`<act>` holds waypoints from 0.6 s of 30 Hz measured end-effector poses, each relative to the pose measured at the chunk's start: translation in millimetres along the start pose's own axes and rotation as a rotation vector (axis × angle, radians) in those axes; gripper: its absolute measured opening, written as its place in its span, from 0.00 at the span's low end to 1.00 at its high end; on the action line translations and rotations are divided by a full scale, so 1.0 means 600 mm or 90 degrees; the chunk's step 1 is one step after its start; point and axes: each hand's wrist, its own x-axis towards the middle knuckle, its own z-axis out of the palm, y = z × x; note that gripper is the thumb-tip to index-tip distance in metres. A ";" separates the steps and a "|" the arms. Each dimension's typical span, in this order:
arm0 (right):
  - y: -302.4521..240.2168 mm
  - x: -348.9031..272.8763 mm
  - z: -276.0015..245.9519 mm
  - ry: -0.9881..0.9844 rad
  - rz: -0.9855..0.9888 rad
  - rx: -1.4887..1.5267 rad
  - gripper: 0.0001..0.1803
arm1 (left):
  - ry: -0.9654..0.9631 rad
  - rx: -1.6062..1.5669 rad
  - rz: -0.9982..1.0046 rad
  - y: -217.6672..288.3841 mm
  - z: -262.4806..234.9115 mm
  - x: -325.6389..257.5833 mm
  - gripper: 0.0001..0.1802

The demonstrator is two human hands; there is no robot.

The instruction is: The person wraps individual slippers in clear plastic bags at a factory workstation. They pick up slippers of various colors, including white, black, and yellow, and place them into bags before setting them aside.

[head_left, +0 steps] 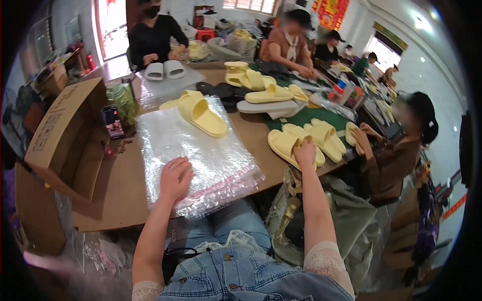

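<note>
My left hand (175, 178) rests on a stack of clear plastic bags (196, 150), its fingers laid on the top sheet and holding nothing. On the right, the fingers of my right hand (305, 153) are closed on a yellow slide slipper (283, 144) at the table edge. More yellow slippers (325, 138) lie close beside it. On the far part of the bag stack sits another yellow slipper (203, 114), partly covering a second one behind it.
An open cardboard box (65, 135) stands at the left, near a phone (112, 122) and a green jar (120, 100). White slippers (164, 70), black slippers (226, 93) and more yellow ones (268, 94) lie farther back. Co-workers sit around the table; one at the right handles a yellow slipper.
</note>
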 end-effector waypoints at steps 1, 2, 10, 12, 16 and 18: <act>-0.005 -0.004 0.007 0.029 -0.002 -0.011 0.23 | -0.001 -0.004 0.000 0.006 0.001 0.004 0.11; -0.014 -0.010 0.012 0.021 -0.023 0.018 0.23 | -0.004 -0.006 0.000 0.012 -0.001 0.006 0.11; -0.078 -0.096 0.014 0.050 -0.138 0.103 0.20 | 0.015 0.008 0.011 0.004 -0.001 0.000 0.13; -0.069 -0.111 0.012 0.069 -0.165 0.127 0.19 | 0.010 0.027 0.018 0.002 0.002 -0.001 0.15; -0.079 -0.120 -0.007 0.059 -0.153 0.215 0.19 | -0.023 0.064 0.062 0.004 -0.005 -0.007 0.22; -0.073 -0.128 -0.006 0.095 -0.137 0.264 0.19 | -0.061 0.074 0.111 0.017 -0.014 -0.006 0.25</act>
